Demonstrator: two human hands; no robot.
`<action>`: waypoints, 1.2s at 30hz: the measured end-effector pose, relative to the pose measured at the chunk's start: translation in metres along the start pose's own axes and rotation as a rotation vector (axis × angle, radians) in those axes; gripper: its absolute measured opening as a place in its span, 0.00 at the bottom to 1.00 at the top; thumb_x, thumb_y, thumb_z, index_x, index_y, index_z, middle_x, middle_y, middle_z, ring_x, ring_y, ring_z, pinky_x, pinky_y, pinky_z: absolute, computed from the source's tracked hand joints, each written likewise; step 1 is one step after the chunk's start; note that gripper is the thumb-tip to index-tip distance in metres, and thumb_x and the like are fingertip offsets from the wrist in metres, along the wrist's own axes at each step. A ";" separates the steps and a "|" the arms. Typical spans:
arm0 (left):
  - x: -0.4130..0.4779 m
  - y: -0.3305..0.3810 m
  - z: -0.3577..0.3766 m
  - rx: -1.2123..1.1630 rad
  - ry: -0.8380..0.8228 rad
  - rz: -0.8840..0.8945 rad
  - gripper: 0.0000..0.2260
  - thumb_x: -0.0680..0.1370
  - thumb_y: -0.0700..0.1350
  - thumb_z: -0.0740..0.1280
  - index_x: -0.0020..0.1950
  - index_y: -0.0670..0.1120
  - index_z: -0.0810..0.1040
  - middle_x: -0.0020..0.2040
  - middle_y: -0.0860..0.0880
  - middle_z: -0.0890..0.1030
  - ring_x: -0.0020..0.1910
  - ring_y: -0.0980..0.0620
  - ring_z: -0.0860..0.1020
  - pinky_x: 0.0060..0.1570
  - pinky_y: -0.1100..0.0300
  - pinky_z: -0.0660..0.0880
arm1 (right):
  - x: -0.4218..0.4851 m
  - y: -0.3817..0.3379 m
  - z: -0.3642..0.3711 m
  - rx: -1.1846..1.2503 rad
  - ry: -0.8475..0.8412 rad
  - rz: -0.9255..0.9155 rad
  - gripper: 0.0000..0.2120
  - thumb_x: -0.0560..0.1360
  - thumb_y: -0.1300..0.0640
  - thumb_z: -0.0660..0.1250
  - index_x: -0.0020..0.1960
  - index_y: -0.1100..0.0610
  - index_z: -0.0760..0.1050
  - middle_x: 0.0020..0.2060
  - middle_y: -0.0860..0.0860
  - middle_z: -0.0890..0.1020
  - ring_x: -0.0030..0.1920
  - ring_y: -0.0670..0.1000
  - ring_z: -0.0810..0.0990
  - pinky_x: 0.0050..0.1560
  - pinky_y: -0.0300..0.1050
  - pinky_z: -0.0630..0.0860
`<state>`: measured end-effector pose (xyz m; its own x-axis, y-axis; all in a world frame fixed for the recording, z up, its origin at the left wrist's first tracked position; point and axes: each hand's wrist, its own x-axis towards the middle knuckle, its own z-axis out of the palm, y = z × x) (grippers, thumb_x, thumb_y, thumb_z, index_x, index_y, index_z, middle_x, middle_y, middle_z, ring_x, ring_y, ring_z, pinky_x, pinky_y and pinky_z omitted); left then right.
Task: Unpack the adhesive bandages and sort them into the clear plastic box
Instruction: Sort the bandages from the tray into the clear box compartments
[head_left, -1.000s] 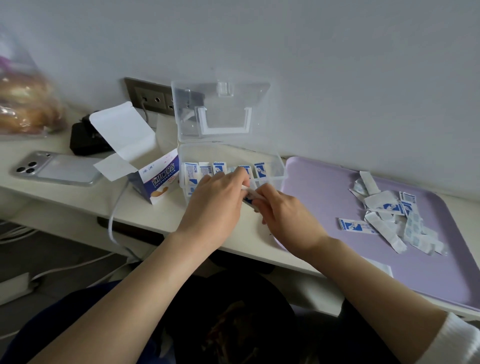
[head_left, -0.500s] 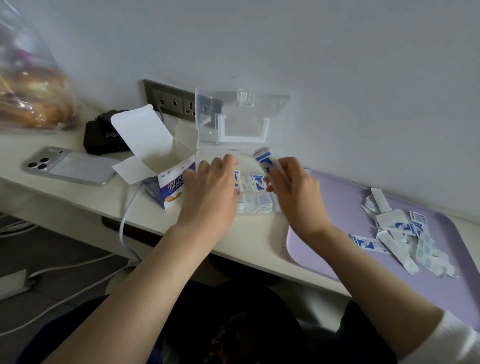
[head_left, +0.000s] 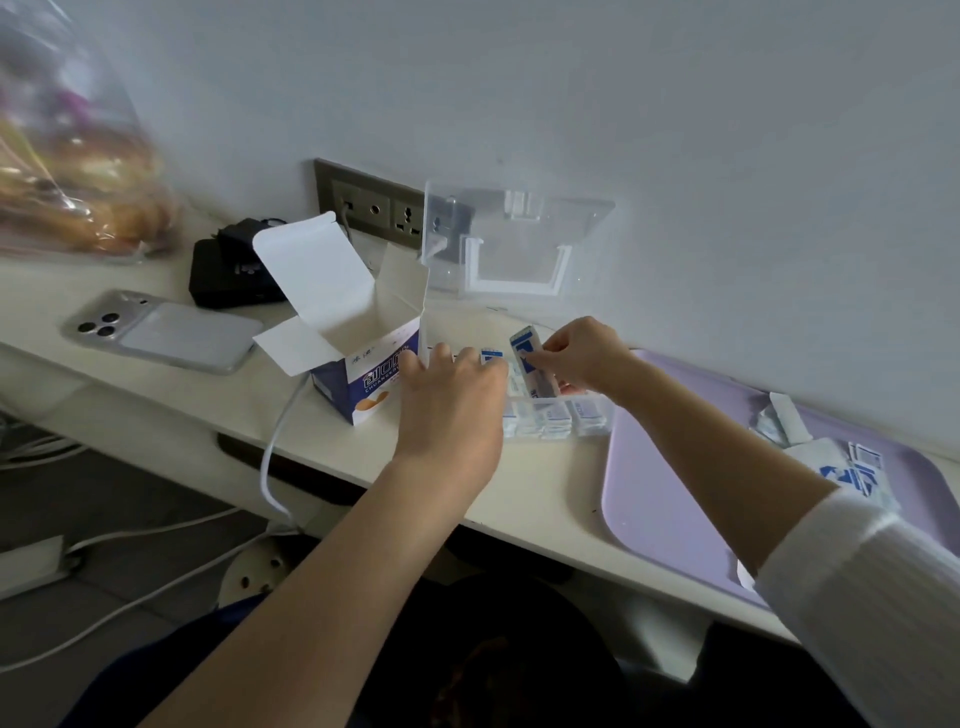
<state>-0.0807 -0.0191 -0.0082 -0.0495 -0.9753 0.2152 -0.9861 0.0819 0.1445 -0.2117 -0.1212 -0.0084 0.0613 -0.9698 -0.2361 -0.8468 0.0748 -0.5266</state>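
Note:
The clear plastic box (head_left: 558, 423) stands open on the desk, its lid (head_left: 517, 244) leaning against the wall. Rows of wrapped adhesive bandages stand in it. My right hand (head_left: 584, 358) pinches one blue-and-white wrapped bandage (head_left: 530, 353) upright over the box's far side. My left hand (head_left: 449, 402) lies over the box's left part with straight fingers, hiding that side. The opened bandage carton (head_left: 363, 387) stands just left of the box. More wrapped bandages (head_left: 847, 470) lie in a loose pile on the purple tray (head_left: 670, 499) at the right.
A phone (head_left: 166, 332) lies face down at the left, with a black charger (head_left: 234, 273) behind it. A white cable (head_left: 275, 452) hangs off the desk edge. Wall sockets (head_left: 374, 210) sit behind the carton. A plastic bag of bread (head_left: 78, 171) is far left.
My right hand has lifted a bandage from between both hands and carried it up over the box. My left hand has let go and spread flat over the box's left side.

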 end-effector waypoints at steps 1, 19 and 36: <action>0.000 0.000 0.000 -0.001 -0.004 0.002 0.07 0.76 0.40 0.61 0.52 0.50 0.71 0.52 0.51 0.76 0.56 0.46 0.71 0.52 0.51 0.63 | 0.003 0.000 0.001 0.004 -0.011 0.013 0.15 0.73 0.53 0.68 0.47 0.66 0.81 0.41 0.59 0.84 0.40 0.55 0.82 0.50 0.50 0.80; 0.004 -0.002 0.000 -0.024 -0.048 0.028 0.12 0.76 0.38 0.64 0.57 0.48 0.70 0.54 0.49 0.72 0.55 0.47 0.70 0.54 0.53 0.64 | 0.015 -0.003 0.015 -0.139 -0.132 0.084 0.15 0.75 0.56 0.66 0.55 0.66 0.77 0.43 0.56 0.81 0.42 0.53 0.78 0.45 0.40 0.77; 0.007 -0.002 0.001 -0.069 -0.067 0.030 0.10 0.76 0.38 0.64 0.57 0.46 0.71 0.54 0.48 0.73 0.55 0.47 0.71 0.57 0.53 0.66 | 0.002 -0.013 0.010 -0.624 -0.069 -0.246 0.20 0.80 0.59 0.52 0.71 0.55 0.59 0.37 0.53 0.65 0.41 0.53 0.68 0.42 0.44 0.67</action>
<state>-0.0792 -0.0262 -0.0076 -0.0913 -0.9835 0.1559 -0.9709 0.1227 0.2057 -0.1950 -0.1219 -0.0102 0.3073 -0.9229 -0.2318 -0.9492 -0.3145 -0.0061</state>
